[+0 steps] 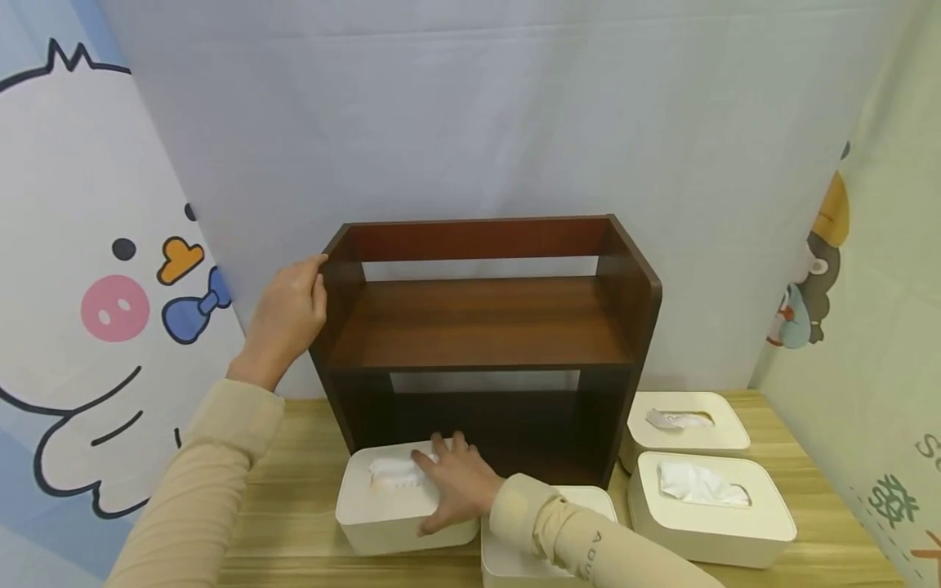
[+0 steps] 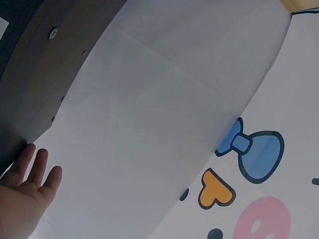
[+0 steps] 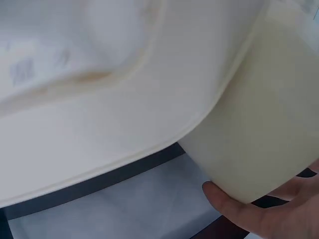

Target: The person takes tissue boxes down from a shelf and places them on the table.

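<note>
A dark brown two-tier wooden shelf stands on the table. My left hand holds its left side panel near the upper front corner. In the left wrist view, several fingers show by the panel's edge; the thumb is hidden there. At the shelf's lower left front sits a white tissue box, slightly turned. Spread across its right end, my right hand grips it with thumb in front and fingers behind. The right wrist view shows the box's side wall between thumb and fingers.
Another white tissue box lies partly under my right forearm. To the shelf's right, one tissue box stands in front of another tissue box. Behind the shelf hangs a pale curtain; printed cloths flank the wood-grain table.
</note>
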Demonstrator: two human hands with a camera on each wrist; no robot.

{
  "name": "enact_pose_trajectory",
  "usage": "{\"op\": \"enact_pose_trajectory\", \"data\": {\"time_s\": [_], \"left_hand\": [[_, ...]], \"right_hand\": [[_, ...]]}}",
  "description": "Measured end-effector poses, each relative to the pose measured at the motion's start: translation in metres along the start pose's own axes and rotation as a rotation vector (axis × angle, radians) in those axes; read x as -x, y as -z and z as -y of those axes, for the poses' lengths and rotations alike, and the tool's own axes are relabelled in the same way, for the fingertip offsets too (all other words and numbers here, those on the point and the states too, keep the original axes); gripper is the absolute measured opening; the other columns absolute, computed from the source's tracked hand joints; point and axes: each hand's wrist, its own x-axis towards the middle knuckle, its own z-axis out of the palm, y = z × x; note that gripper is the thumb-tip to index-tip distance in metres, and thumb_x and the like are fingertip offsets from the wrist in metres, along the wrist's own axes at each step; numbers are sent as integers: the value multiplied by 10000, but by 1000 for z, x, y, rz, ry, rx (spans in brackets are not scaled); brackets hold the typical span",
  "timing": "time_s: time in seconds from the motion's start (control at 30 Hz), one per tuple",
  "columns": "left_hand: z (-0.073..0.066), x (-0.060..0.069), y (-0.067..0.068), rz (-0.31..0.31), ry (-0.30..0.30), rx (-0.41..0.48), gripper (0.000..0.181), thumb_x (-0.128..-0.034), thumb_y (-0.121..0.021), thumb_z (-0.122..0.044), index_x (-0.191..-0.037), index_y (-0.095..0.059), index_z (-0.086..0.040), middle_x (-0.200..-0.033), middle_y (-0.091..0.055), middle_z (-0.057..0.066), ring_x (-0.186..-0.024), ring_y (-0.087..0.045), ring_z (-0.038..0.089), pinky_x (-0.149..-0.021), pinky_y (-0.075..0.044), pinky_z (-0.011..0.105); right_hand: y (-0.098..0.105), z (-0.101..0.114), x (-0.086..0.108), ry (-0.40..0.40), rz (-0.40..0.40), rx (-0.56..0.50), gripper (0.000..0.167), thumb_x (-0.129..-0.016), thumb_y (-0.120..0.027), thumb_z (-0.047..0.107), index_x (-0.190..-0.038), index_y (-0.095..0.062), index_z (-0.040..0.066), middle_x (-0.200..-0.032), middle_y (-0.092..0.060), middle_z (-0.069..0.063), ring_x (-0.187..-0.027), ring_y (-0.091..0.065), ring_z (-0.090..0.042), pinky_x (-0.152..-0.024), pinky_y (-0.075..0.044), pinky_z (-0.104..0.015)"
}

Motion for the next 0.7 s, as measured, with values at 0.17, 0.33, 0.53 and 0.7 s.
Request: {"op": "enact_pose_trajectory", "data": {"time_s": [0.17,0.33,0.53,0.7], "left_hand": [[1,0,0,-7,0,-3,339,-945,-374,-85,-1219,-511,60,-1157,-570,271,-1026,-521,444,-906,-420,541],[1,0,0,-10,-3,-6,336,-945,-377,-84,-1216,-517,58,-1156,-575,265,-1021,-528,438,-907,-421,537],[1,0,1,-2,5,-5,339,-946,-375,-83,-1222,-513,56,-1165,-572,264,-1031,-527,435,-917,-418,535],[1,0,1,1,8,-5,342,-949,-370,-88,-1227,-511,52,-1166,-570,265,-1031,-524,438,-911,-418,541]], "right_hand": [[-3,14,3,5,18,0,963,-602,-673,687,-1397,-367,238,-1401,-381,-179,-1215,-403,-418,-873,-471,-501],[-10,27,6,12,18,39,967,-589,-667,702,-1390,-376,246,-1385,-404,-175,-1204,-418,-423,-882,-473,-487],[-16,40,11,19,27,69,951,-589,-667,701,-1380,-392,251,-1373,-421,-167,-1197,-434,-420,-886,-472,-484],[-19,48,14,28,34,97,940,-595,-660,702,-1374,-394,250,-1371,-423,-162,-1196,-440,-421,-875,-480,-483]]}}
